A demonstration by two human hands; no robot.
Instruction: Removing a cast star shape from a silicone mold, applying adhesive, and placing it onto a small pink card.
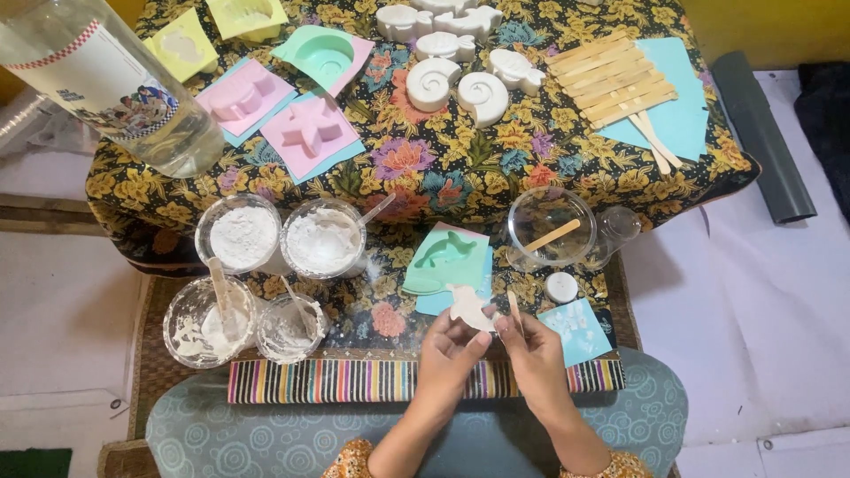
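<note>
Left hand point(450, 347) pinching a small white plaster cast point(468, 306) by its near edge, fingers closed on it, just above the near edge of the floral tablecloth point(460, 177). Right hand point(528, 345) closed around a thin wooden stick point(514, 307), tip close beside the cast. Just beyond, a green mould point(446, 257) on blue paper. To the left, four clear cups of white powder and paste point(237, 235). To the right, an empty clear cup point(551, 228) with a stick inside. Farther off, white shell casts point(456, 88), pink moulds point(310, 128), a row of sticks point(611, 78).
</note>
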